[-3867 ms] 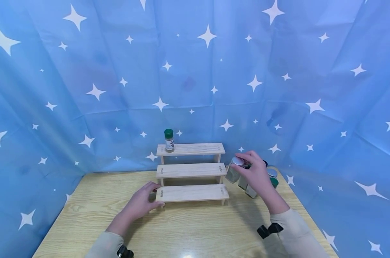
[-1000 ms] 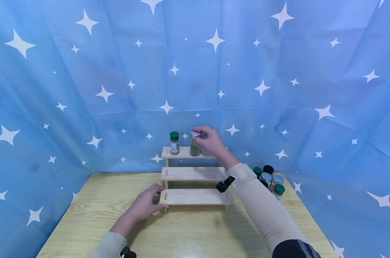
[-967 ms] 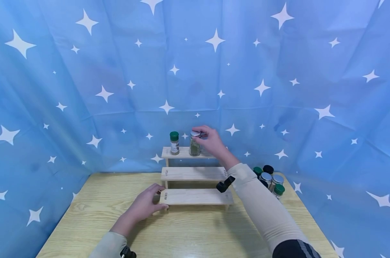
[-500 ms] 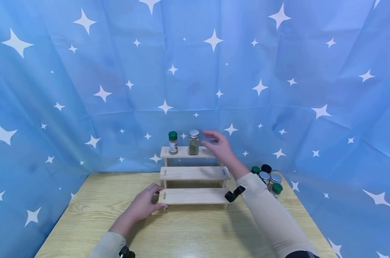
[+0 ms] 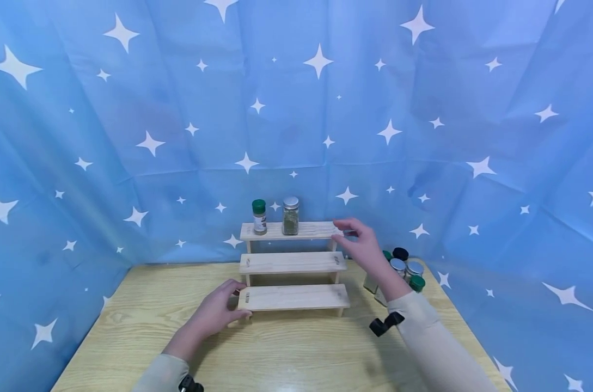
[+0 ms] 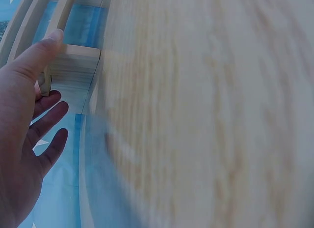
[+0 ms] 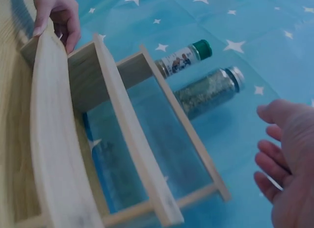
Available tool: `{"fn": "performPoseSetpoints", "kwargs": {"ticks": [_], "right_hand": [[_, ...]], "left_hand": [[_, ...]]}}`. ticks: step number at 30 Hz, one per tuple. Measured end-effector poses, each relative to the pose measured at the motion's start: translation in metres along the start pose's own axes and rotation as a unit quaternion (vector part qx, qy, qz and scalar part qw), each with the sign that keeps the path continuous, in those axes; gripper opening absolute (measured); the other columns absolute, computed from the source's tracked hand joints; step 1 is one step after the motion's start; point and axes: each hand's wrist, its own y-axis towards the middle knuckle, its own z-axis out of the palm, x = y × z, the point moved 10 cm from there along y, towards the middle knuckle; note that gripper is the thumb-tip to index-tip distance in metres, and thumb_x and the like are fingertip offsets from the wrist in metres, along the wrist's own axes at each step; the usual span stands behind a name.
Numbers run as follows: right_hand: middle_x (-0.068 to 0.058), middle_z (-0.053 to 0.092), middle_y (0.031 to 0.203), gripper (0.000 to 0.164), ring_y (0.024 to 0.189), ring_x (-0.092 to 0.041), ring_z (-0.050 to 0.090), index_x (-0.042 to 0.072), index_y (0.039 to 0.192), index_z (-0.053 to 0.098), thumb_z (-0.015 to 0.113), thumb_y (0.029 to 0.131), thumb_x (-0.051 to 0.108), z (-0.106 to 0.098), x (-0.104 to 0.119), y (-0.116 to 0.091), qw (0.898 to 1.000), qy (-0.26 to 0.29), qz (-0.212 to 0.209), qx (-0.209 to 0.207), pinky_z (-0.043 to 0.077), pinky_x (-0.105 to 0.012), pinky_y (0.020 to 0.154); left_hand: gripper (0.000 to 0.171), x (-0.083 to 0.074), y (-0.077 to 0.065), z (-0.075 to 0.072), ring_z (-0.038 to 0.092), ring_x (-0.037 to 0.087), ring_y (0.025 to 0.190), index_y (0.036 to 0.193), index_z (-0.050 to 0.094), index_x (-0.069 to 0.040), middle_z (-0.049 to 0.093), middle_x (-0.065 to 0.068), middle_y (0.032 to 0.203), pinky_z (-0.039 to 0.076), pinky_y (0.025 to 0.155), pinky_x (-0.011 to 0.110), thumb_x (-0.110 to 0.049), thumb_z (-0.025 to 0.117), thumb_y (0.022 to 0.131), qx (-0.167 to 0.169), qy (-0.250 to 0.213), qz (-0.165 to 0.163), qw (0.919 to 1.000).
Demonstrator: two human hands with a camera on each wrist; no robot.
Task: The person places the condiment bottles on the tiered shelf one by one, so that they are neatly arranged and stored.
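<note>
A pale wooden three-step spice rack (image 5: 292, 264) stands on the table. My left hand (image 5: 216, 310) grips the left end of its lowest step, thumb in front and fingers behind; the left wrist view shows the thumb (image 6: 37, 56) against the wood. On the top step stand two upright jars: a small spice jar with a green cap (image 5: 259, 218) at the left, and a larger glass jar of green herbs with a silver lid (image 5: 290, 216) beside it. My right hand (image 5: 365, 247) is by the top step's right end, fingers loosely bent, holding nothing.
Several more spice jars with silver, black and green lids (image 5: 415, 268) cluster on the table right of the rack, partly hidden behind my right hand and wrist. A blue star-patterned cloth (image 5: 286, 109) hangs behind and along the sides of the wooden table (image 5: 286, 348).
My right hand carried the silver-lidded herb jar from the right onto the top step, let go of it, and moved back right and down. My left hand kept its grip on the rack.
</note>
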Motion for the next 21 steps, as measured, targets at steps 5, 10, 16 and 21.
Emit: {"fn": "performPoseSetpoints", "kwargs": {"ticks": [5,10,16,21], "right_hand": [[-0.013,0.066,0.145,0.042,0.135,-0.038,0.06,0.013,0.143,0.072,0.079,0.106,0.03,-0.021,-0.013,-0.023,0.999,-0.026,0.022,-0.011,0.051,-0.063,0.112],[-0.009,0.064,0.148,0.043,0.134,-0.032,0.059,0.016,0.147,0.071,0.077,0.108,0.034,-0.043,-0.026,-0.042,0.998,-0.049,0.032,-0.018,0.051,-0.058,0.111],[-0.009,0.064,0.147,0.039,0.132,-0.031,0.061,0.015,0.146,0.071,0.075,0.11,0.03,-0.067,-0.037,-0.057,0.996,-0.08,0.022,-0.033,0.053,-0.039,0.105],[-0.009,0.064,0.147,0.039,0.126,-0.025,0.06,0.013,0.145,0.071,0.075,0.11,0.03,-0.084,-0.042,-0.072,0.993,-0.102,0.034,-0.044,0.051,-0.03,0.1]], "left_hand": [[0.071,0.001,0.0,0.0,0.068,0.025,0.127,0.147,0.065,-0.014,0.067,-0.003,0.138,0.058,0.108,0.052,-0.04,0.095,0.089,-0.001,0.0,-0.003,1.0],[0.071,0.0,0.0,0.0,0.068,0.025,0.127,0.147,0.066,-0.014,0.067,-0.003,0.138,0.057,0.11,0.051,-0.04,0.096,0.089,0.0,-0.001,-0.006,1.0],[0.071,-0.001,-0.001,-0.001,0.068,0.025,0.127,0.147,0.066,-0.014,0.068,-0.004,0.137,0.057,0.109,0.051,-0.039,0.096,0.088,0.0,-0.006,-0.007,1.0],[0.07,0.0,0.0,-0.001,0.068,0.024,0.125,0.146,0.066,-0.014,0.068,-0.004,0.135,0.058,0.107,0.051,-0.04,0.097,0.088,-0.004,-0.002,-0.002,1.0]]}}
